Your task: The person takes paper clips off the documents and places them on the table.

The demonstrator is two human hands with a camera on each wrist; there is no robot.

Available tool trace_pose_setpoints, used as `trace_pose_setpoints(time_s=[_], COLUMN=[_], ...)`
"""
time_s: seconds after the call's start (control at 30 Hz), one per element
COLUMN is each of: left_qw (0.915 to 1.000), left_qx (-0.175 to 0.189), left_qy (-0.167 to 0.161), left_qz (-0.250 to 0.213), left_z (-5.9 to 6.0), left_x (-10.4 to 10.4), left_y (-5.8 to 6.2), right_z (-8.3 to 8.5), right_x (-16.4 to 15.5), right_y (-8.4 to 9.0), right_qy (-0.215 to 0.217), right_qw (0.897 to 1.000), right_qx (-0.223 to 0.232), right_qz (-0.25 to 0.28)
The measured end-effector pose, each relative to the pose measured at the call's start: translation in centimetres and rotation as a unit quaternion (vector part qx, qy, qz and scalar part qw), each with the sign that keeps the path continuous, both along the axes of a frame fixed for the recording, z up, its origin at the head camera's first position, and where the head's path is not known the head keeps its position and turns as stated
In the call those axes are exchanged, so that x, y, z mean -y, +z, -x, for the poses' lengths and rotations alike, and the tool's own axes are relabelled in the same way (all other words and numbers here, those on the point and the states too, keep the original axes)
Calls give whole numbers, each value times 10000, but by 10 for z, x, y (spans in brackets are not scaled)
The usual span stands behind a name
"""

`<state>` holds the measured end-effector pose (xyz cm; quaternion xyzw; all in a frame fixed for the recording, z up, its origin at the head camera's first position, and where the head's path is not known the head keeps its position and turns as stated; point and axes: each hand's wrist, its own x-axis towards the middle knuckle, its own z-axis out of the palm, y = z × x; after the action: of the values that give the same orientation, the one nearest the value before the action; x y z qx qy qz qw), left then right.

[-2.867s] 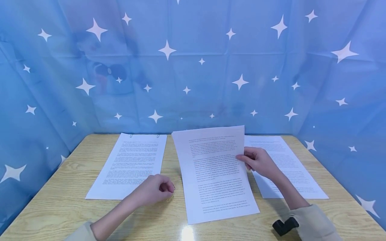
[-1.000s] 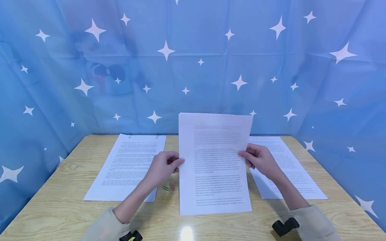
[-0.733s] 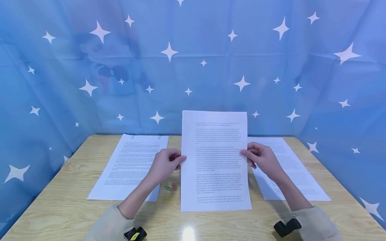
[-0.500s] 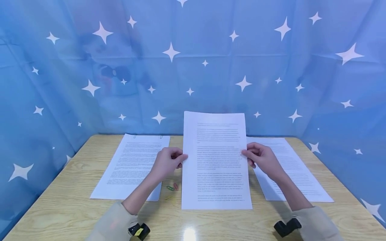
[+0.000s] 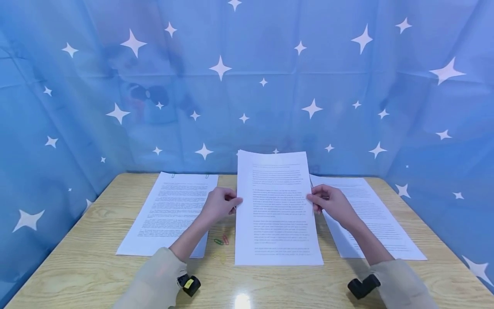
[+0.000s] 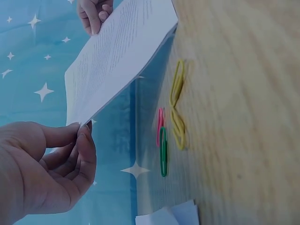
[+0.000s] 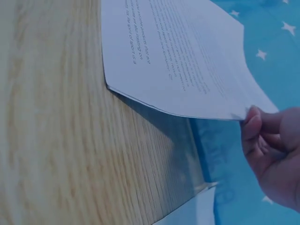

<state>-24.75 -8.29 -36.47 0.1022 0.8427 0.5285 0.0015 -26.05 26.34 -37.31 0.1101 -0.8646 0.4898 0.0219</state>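
A stack of printed sheets (image 5: 278,214) stands tilted up over the middle of the table, its pages slightly bowed. My left hand (image 5: 221,204) pinches its left edge between thumb and fingers. The right hand (image 5: 335,205) pinches the opposite edge at about the same height. In the left wrist view, the thumb and fingertips of the left hand (image 6: 51,164) meet at the paper's edge. From the right wrist, the sheets (image 7: 173,70) show several layered edges. Whether the lower edge touches the table cannot be told.
Beside the stack lie a green paper clip (image 5: 218,242), a red paper clip (image 5: 225,240) and yellow paper clips (image 6: 177,105). A printed stack with two clips on its far edge (image 5: 166,214) lies left; more printed sheets (image 5: 370,219) lie right. A starry blue curtain (image 5: 247,86) hangs behind the table (image 5: 77,266).
Earlier only the right hand held the sheets; the left hand was over the clips, then took the left edge. Lately the stack has come down a little and its top leans back.
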Motion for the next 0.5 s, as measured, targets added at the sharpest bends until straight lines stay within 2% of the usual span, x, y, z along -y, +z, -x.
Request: trace_pose_setpoints(time_s=[0.3,0.5], left_qw=[9984,9966], left_qx=[391,385], left_qy=[178,200], left_qz=[355,707], left_z=[15,21], left_x=[-7,-9], left_y=[-5,-8], right_z=[12,19], right_x=[2,4], right_y=[-8,-14], right_qy=[-72,-62], right_qw=[9991,9980], right_qx=[306,530], right_qz=[-285,-328])
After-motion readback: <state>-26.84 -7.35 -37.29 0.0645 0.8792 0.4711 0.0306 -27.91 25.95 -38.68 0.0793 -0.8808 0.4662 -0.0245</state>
